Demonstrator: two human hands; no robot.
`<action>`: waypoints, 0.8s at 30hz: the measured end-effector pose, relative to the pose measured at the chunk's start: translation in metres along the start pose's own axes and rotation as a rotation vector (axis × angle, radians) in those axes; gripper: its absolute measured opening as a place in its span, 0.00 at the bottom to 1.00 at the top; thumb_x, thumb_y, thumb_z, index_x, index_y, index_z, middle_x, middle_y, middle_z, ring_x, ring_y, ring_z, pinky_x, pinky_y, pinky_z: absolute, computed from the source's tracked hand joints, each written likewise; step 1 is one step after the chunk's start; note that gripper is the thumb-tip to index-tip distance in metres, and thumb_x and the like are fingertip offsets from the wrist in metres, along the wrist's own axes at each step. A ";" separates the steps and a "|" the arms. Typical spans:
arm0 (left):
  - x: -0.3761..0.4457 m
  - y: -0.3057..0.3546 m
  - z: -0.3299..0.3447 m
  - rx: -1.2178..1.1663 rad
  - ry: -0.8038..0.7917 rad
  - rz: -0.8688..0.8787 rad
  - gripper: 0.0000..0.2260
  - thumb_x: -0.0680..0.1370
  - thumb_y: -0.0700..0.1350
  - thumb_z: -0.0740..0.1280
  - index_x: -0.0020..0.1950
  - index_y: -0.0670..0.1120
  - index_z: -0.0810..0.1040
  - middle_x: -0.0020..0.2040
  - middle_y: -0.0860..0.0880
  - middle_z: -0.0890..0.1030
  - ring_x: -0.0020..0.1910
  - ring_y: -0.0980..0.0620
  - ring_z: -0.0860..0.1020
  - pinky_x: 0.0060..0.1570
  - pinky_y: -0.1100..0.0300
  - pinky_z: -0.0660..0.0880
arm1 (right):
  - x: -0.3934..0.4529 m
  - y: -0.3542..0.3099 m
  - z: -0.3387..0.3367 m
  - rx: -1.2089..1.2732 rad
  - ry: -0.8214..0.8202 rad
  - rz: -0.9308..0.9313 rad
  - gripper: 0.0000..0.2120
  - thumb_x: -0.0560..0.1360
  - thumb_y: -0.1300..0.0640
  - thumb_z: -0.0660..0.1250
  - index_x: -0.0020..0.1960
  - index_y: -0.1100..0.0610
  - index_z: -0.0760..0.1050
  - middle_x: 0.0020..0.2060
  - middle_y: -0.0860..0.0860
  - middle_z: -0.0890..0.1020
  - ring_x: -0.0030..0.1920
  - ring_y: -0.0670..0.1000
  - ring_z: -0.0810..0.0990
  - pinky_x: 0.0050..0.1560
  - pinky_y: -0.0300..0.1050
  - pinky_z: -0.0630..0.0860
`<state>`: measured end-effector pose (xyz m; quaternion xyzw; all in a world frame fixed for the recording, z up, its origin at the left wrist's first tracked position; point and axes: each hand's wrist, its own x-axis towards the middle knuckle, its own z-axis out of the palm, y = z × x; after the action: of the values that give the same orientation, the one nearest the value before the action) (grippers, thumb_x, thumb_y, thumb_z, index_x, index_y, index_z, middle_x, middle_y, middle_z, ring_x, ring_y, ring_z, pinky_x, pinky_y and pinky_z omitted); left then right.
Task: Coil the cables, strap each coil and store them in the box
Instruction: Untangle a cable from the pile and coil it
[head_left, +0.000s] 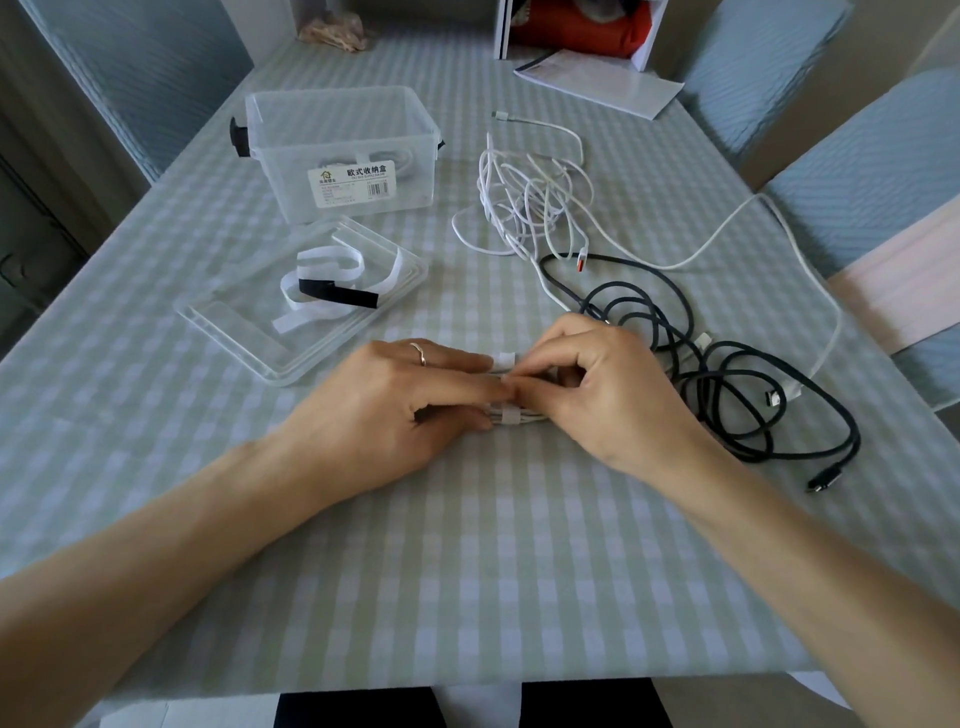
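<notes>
At frame centre, the left hand (410, 400) holds a coiled white cable (519, 415) while the right hand (587, 384) pinches its white strap (503, 359) (strapping step), so next press the strap closed, then carry the coil to the clear box (337, 150) upper left.

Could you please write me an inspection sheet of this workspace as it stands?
Surface: table under a pale green and white checked cloth.
Job's things: open clear plastic storage box with a coiled cable inside; its clear lid lies flat, holding white and black straps; a white strap wraps a white cable coil between the hands.
Clutter: white papers, tan bundle at the far edge.
Grippers: left hand holds the coil; right hand pinches the strap.
Cables: loose white cable tangle; loose black cable tangle.
Surroundings: blue-covered chairs; white box with red contents.
</notes>
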<state>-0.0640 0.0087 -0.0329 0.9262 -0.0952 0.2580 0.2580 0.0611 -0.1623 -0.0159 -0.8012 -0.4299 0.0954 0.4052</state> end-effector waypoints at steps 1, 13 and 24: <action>0.001 0.000 0.000 -0.001 -0.013 0.004 0.10 0.73 0.43 0.74 0.54 0.52 0.86 0.54 0.48 0.85 0.53 0.55 0.82 0.52 0.58 0.78 | 0.000 0.001 -0.001 -0.002 0.000 0.014 0.04 0.70 0.55 0.78 0.39 0.47 0.85 0.37 0.45 0.79 0.35 0.41 0.75 0.37 0.30 0.67; -0.003 -0.002 0.004 -0.012 -0.072 -0.031 0.09 0.77 0.48 0.69 0.54 0.51 0.86 0.57 0.47 0.81 0.53 0.52 0.81 0.49 0.54 0.79 | 0.024 0.001 -0.020 -0.060 -0.067 0.127 0.04 0.75 0.52 0.72 0.47 0.48 0.85 0.37 0.37 0.84 0.40 0.33 0.80 0.42 0.26 0.72; -0.002 0.002 0.003 -0.047 -0.058 -0.027 0.08 0.76 0.44 0.71 0.52 0.49 0.87 0.57 0.47 0.82 0.53 0.52 0.82 0.49 0.57 0.78 | 0.048 -0.014 -0.018 -0.268 -0.345 0.149 0.05 0.75 0.51 0.72 0.40 0.48 0.79 0.33 0.42 0.81 0.33 0.38 0.78 0.32 0.32 0.68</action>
<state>-0.0652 0.0054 -0.0348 0.9281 -0.0960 0.2254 0.2803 0.0912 -0.1313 0.0155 -0.8492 -0.4413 0.2027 0.2075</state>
